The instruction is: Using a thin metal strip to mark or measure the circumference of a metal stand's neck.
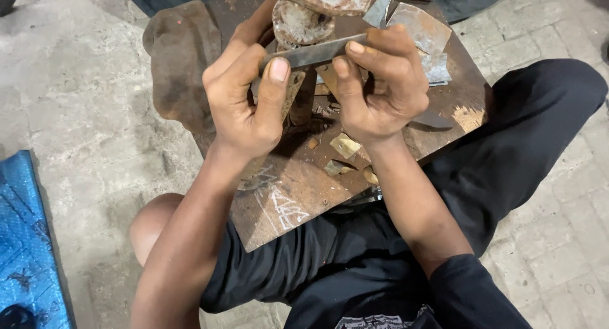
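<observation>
A flat grey metal strip [315, 51] is held level between both hands above a rusty brown metal plate [298, 189]. My left hand [244, 97] grips the strip's left end, thumb pressed on its near edge. My right hand [380, 88] grips the right end with thumb and fingers curled over it. Under the hands, a dark upright metal piece [303, 104] stands on the plate, partly hidden.
Small metal scraps [346, 145] lie on the plate near my wrists. Larger rusty pieces and grey sheet offcuts [422, 31] sit at its far side. A brown lump [181, 59] rests at the left. A blue sheet [25, 240] lies on the stone floor.
</observation>
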